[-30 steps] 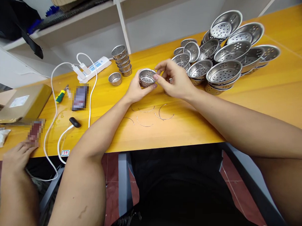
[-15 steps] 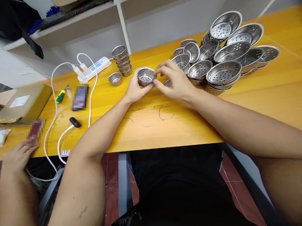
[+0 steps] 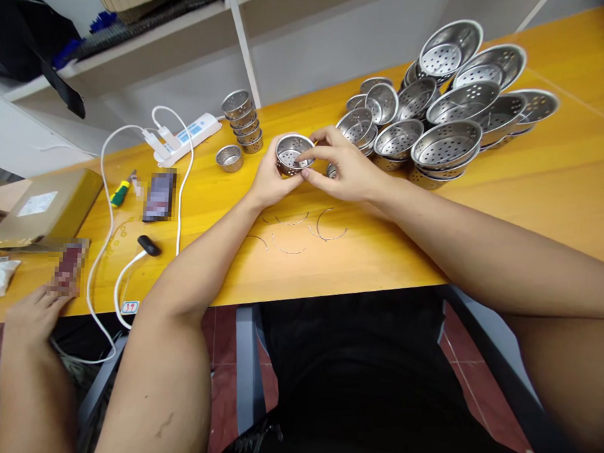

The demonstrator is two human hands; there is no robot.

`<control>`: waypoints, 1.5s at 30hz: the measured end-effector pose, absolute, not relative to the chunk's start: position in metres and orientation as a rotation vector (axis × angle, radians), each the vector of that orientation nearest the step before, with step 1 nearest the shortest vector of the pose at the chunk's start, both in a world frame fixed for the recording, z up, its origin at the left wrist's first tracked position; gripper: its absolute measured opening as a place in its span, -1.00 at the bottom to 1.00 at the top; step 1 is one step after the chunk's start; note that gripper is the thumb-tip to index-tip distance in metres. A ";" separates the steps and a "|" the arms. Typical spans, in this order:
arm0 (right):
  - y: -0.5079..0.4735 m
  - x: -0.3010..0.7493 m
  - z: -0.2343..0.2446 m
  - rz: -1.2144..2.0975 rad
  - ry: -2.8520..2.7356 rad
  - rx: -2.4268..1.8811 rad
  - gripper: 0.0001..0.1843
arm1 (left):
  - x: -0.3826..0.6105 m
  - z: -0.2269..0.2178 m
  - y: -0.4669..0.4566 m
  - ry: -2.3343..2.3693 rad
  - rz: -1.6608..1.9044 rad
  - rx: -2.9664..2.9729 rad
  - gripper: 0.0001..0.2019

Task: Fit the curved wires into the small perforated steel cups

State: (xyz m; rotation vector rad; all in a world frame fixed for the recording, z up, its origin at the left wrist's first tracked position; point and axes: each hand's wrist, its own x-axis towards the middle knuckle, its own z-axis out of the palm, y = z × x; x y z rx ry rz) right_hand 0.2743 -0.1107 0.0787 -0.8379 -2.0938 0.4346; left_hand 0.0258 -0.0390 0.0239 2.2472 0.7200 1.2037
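Note:
A small perforated stainless-steel cup (image 3: 288, 144) is held just above the table, its open mouth facing up toward me. My left hand (image 3: 268, 183) wraps its left side and underside, fingers partly hidden behind it. From the right, my right hand (image 3: 345, 165) has its index finger inside the cup and its thumb at the near outer wall, gripping the rim. Below the hands, several thin curved wire pieces (image 3: 318, 222) lie on the table. One more small perforated cup (image 3: 229, 158) stands to the left, beside a stack of such cups (image 3: 246, 122).
Many larger perforated steel bowls (image 3: 448, 147) are piled at the right. Leftward are a white power strip (image 3: 190, 140) with cables, a green-yellow screwdriver (image 3: 120, 194), a blurred dark object (image 3: 159, 195) and a cardboard box (image 3: 57, 209). Another person's hand (image 3: 30, 315) rests at the far left.
My right index finger has moved from the cup's right rim down into its inside. The cup has stayed almost in place in my left hand.

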 end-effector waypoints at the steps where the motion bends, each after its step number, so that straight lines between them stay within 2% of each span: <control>1: -0.110 0.274 0.079 0.439 -2.094 -0.839 -0.58 | 0.025 0.023 -0.038 0.710 1.219 2.242 0.07; 6: -0.109 0.273 0.076 0.434 -2.091 -0.839 -0.61 | 0.023 0.017 -0.032 0.705 1.212 2.246 0.09; 10: -0.109 0.273 0.077 0.373 -2.095 -0.845 -0.51 | 0.021 0.015 -0.029 0.685 1.179 2.263 0.03; 14: -0.116 0.281 0.096 0.266 -2.061 -0.956 -0.31 | 0.013 0.021 -0.031 0.964 1.230 2.277 -0.04; 19: -0.128 0.298 0.130 0.118 -1.860 -1.216 -0.35 | 0.003 0.035 -0.041 1.323 1.086 2.223 0.05; 23: -0.129 0.307 0.139 -0.014 -1.805 -1.229 -0.28 | 0.002 0.043 -0.050 1.379 0.968 2.281 -0.05; 26: -0.125 0.307 0.136 -0.036 -1.804 -1.213 -0.32 | 0.004 0.050 -0.055 1.382 0.935 2.335 -0.10; 31: -0.115 0.305 0.125 -0.005 -1.766 -0.995 -0.53 | 0.009 0.057 -0.062 1.436 0.882 2.348 -0.16; 34: -0.113 0.305 0.123 0.034 -1.806 -1.080 -0.56 | 0.012 0.057 -0.064 1.431 0.874 2.350 -0.18; 38: -0.120 0.305 0.129 0.105 -1.882 -1.242 -0.45 | 0.014 0.052 -0.061 1.427 0.860 2.357 -0.17; 42: -0.132 0.299 0.140 0.182 -2.082 -1.355 -0.24 | 0.013 0.041 -0.052 1.380 0.849 2.293 -0.09; 45: -0.137 0.294 0.145 0.147 -2.175 -1.382 -0.19 | 0.010 0.030 -0.042 1.213 0.883 2.255 -0.09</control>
